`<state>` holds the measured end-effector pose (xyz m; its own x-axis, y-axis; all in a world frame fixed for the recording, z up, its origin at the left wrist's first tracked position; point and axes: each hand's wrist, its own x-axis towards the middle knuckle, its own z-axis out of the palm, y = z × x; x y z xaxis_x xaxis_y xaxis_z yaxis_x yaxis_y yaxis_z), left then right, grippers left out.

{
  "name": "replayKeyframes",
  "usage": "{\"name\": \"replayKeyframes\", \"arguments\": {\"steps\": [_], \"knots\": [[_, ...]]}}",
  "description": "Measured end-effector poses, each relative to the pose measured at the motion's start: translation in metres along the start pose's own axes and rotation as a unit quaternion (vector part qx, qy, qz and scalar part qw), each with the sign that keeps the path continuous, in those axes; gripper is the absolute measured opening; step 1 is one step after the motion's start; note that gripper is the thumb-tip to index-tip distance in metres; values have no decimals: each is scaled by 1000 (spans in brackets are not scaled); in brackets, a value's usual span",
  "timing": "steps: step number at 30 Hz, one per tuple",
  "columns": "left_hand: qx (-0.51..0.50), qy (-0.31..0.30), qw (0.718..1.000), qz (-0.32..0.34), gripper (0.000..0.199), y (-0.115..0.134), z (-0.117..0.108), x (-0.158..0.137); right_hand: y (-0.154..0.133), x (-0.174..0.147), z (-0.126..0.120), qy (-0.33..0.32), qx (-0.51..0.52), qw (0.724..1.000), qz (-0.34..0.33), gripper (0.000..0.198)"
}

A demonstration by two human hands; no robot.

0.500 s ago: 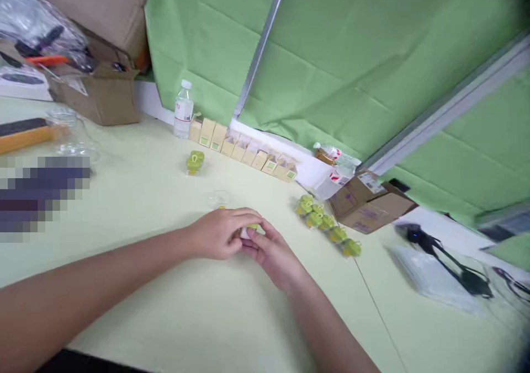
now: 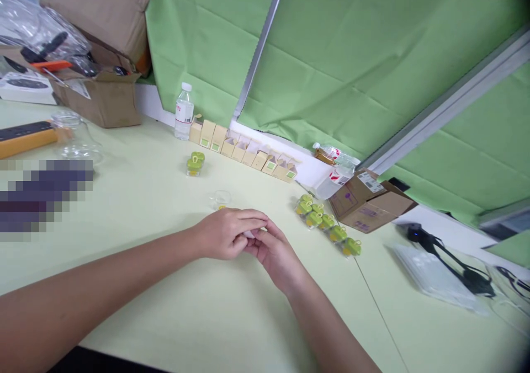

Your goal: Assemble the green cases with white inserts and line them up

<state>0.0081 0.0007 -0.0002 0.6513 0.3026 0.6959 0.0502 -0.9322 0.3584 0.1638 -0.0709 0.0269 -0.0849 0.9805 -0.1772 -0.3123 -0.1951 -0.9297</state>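
Observation:
My left hand (image 2: 221,234) and my right hand (image 2: 275,254) meet above the table, closed together around a small whitish thing (image 2: 249,234). Fingers cover most of it, so its kind cannot be made out. Just behind my left hand lies a small clear cover (image 2: 221,198) with a bit of yellow (image 2: 221,207) beside it. Farther back stand small clear containers with green lids (image 2: 195,163). More green-lidded containers (image 2: 327,222), with loops on top, form a cluster to the right of my hands.
Small cream boxes (image 2: 240,150) line the back edge beside a water bottle (image 2: 184,112). A cardboard box (image 2: 366,202) and plastic bottles (image 2: 333,180) stand back right. Cables and a plastic bag (image 2: 434,279) lie right. A clear jar (image 2: 77,133) and power strip (image 2: 28,137) are left.
My hands have closed further over the small thing. Its green part, visible before between the fingers, is now hidden, and only a whitish bit shows.

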Motion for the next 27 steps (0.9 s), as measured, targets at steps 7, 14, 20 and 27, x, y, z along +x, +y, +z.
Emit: {"name": "replayKeyframes", "arguments": {"steps": [7,14,20,27], "knots": [[-1,-14,1000,-15,54,2,-1,3,6,3,0,27,-23,999,-20,15],[-35,-75,995,-56,54,3,-10,0,4,5,-6,31,-108,994,-7,24],[-23,-89,992,-88,55,-3,-11,-1,4,8,-11,66,-224,971,-47,28],[-38,-21,985,-166,46,-12,-18,-3,2,6,-19,89,-265,956,-89,27]]}}
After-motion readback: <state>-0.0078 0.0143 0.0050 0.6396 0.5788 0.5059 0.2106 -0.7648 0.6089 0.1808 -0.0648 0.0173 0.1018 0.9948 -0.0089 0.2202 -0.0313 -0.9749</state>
